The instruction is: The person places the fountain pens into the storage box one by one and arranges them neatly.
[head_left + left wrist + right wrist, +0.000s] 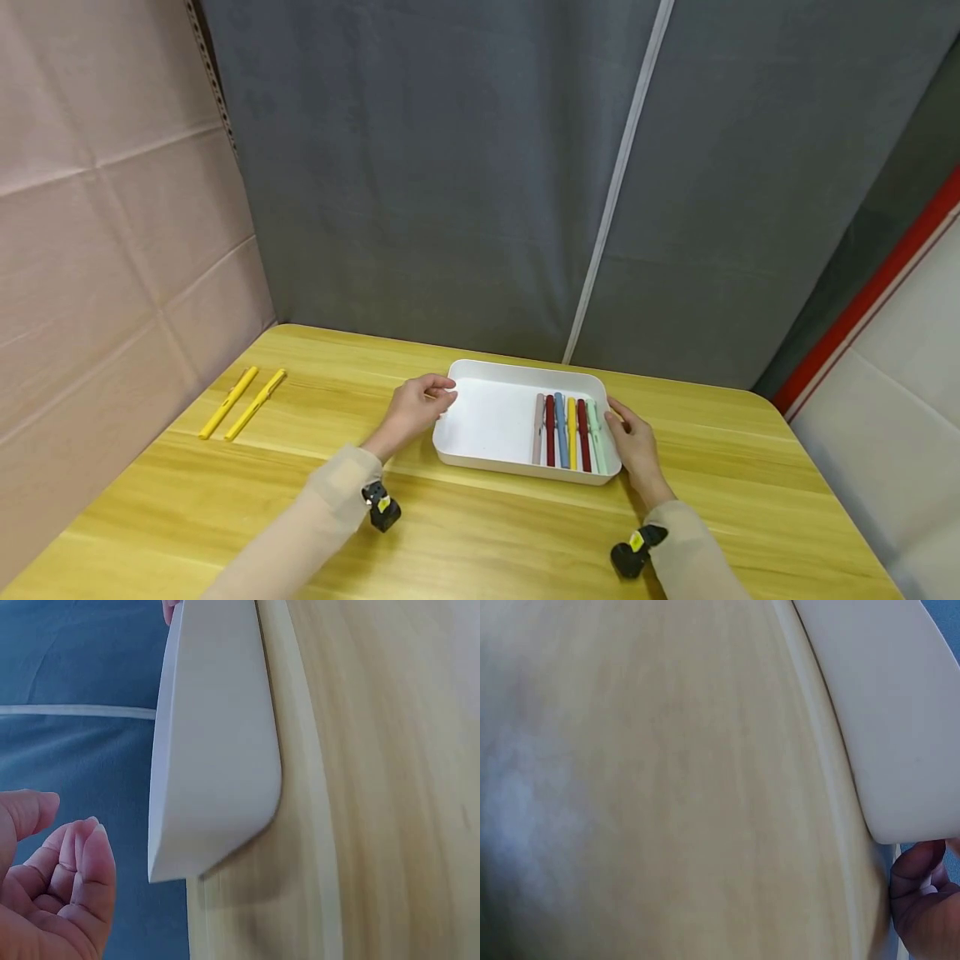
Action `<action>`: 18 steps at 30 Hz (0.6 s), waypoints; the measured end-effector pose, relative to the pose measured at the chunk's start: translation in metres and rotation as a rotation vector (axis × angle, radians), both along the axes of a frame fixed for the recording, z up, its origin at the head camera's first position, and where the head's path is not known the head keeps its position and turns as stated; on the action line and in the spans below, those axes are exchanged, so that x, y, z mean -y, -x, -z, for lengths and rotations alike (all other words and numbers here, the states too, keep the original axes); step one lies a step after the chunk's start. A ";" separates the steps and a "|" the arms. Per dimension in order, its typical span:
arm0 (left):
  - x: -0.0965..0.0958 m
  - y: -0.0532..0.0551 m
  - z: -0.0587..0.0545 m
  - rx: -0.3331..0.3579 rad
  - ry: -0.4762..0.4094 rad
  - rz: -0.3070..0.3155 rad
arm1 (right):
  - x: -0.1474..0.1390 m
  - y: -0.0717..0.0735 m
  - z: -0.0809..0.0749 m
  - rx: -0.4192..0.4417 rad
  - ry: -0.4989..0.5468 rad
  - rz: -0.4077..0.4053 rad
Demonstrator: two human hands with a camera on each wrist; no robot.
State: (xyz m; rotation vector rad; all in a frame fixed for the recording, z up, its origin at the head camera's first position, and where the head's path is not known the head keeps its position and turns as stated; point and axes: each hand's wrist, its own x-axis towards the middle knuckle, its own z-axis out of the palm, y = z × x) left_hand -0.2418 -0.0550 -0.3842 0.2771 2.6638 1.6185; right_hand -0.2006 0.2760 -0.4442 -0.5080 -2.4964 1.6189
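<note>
A white tray (pixel 487 421) sits on the table, with a row of pens in its right half: greyish pink, dark red (pixel 551 430), blue (pixel 562 429), yellow (pixel 572 433), another dark red and mint green (pixel 596 435). My right hand (pixel 636 450) holds the tray's right end; the right wrist view has its curled fingers (pixel 922 889) against the end wall. Beside the left end hovers my left hand (pixel 411 410), fingers loosely bent and nothing in them. A gap separates these fingers (pixel 94 862) from the tray wall (pixel 217 750) in the left wrist view.
Two yellow pens, one farther left (pixel 228 403) and one nearer (pixel 256 405), lie slanted on the table's left side. Behind the wooden table (pixel 480 533) hangs a dark grey curtain (pixel 450 167). Pale cloth (pixel 97 250) covers the left wall.
</note>
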 end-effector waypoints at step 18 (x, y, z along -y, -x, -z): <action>0.039 0.001 0.010 0.011 0.031 -0.039 | -0.001 0.000 0.002 -0.017 -0.007 -0.004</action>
